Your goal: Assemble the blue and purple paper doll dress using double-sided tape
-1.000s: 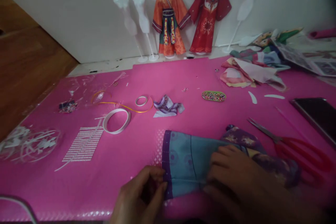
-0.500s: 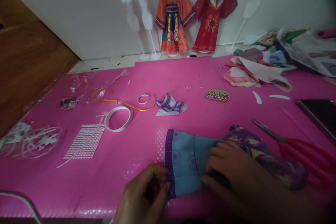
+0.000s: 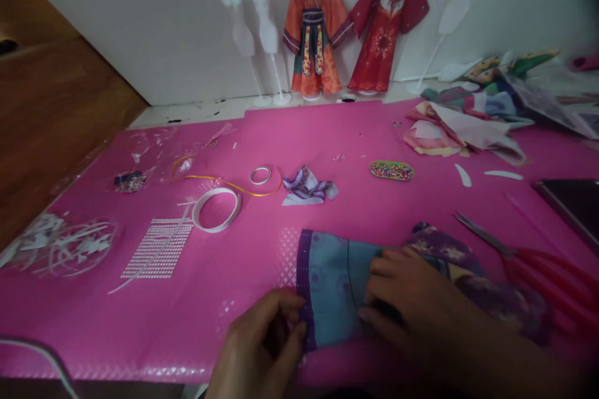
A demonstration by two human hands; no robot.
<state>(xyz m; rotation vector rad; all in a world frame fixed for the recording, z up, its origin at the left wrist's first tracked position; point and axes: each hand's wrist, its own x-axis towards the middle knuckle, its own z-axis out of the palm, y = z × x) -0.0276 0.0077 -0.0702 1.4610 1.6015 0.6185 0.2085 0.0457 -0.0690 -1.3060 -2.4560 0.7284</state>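
Blue fabric (image 3: 330,287) lies unmounted: left hand (image 3: 262,343) pinches its purple edge (image 3: 304,265); right hand (image 3: 412,299) curls over it, closure indeterminable. Orange robe (image 3: 302,3) and red robe (image 3: 374,65) are mounted; 3 forms (image 3: 242,34) are bare.

Blue cloth (image 3: 330,287) | purple dotted hem (image 3: 304,262) at left | spread nearly flat | on pink sheet (image 3: 178,330)

left grip (image 3: 262,340) half curled, right grip (image 3: 408,293) palm-down
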